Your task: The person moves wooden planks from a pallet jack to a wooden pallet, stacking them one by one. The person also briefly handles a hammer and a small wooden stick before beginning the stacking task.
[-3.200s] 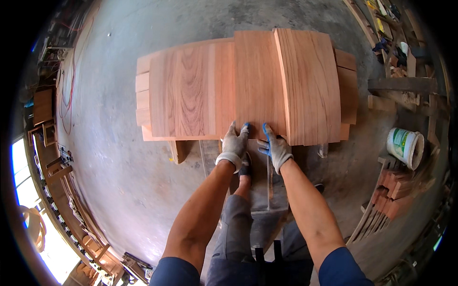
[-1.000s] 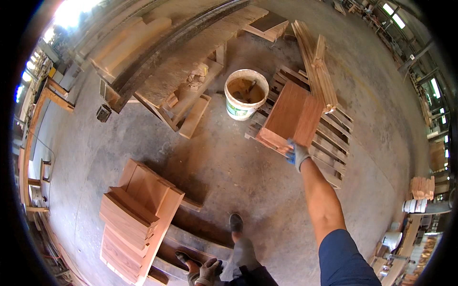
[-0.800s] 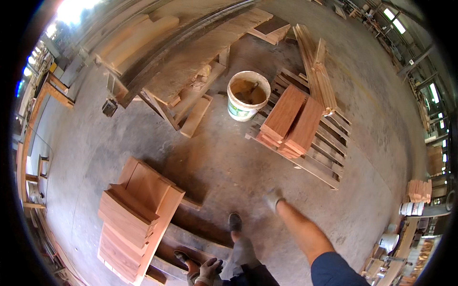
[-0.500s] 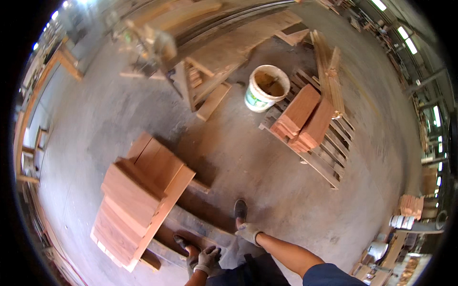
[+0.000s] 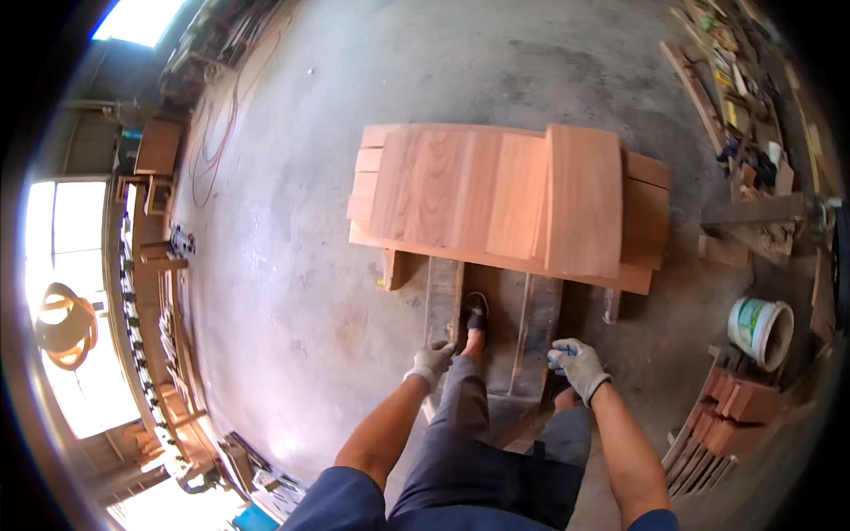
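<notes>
In front of me lies a stack of reddish-brown wooden boards (image 5: pixel 443 190). One separate board (image 5: pixel 584 199) rests on top toward its right end. My left hand (image 5: pixel 430 365), in a pale work glove, hangs before my thigh with loosely bent fingers and holds nothing I can see. On the other side, my right hand (image 5: pixel 580 367) wears a similar glove with blue on the finger side. Its fingers are bent and a little apart, with no object visible in them. Both hands are short of the stack and touch no board.
Dark, flat supports (image 5: pixel 536 327) run from beneath the stack toward my feet. At right stand a white bucket (image 5: pixel 773 334) and a slatted pallet (image 5: pixel 695 442) carrying reddish wood blocks (image 5: pixel 733 411). Wood scraps (image 5: pixel 753 168) lie far right. A hose (image 5: pixel 212 159) trails along the left.
My view has swung left, so the board stack now sits straight ahead and the bucket and pallet are at the right edge. Both hands now hang forward, apart from my legs.
</notes>
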### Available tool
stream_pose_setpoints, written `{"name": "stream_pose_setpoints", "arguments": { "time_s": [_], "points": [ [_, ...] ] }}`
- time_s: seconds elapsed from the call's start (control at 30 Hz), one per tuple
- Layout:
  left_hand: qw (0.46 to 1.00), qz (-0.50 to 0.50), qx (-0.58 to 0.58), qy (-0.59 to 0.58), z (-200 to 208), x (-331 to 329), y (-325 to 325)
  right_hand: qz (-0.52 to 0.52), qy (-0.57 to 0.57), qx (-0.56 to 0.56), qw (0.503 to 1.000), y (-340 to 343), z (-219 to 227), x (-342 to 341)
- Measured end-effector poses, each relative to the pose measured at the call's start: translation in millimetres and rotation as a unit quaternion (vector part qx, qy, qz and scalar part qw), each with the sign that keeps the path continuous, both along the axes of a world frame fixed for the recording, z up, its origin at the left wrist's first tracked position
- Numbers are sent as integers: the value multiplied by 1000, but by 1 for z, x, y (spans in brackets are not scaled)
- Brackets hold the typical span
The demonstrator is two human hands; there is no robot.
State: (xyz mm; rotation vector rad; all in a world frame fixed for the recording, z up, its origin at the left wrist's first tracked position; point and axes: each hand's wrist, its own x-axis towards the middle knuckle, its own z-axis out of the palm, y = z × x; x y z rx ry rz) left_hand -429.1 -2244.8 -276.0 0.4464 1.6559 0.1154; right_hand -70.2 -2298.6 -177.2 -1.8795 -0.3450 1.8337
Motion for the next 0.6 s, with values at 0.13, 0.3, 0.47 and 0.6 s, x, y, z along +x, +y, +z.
{"name": "stream_pose_setpoints", "arguments": {
  "time_s": [0.13, 0.3, 0.47, 0.6],
  "points": [
    [998, 68, -5, 14, -33, -53, 44, 46, 32, 29, 998, 73, -50, -75],
    [994, 104, 2, 16, -34, -57, 98, 232, -348, 227, 880, 151, -35, -93],
    [983, 183, -1, -7, -70, -83, 152, 252, -622, 264, 693, 218, -75, -32],
    [964, 265, 0, -18, -103, -101, 190, 249, -670, 157, 682, 256, -96, 16]
  ]
}}
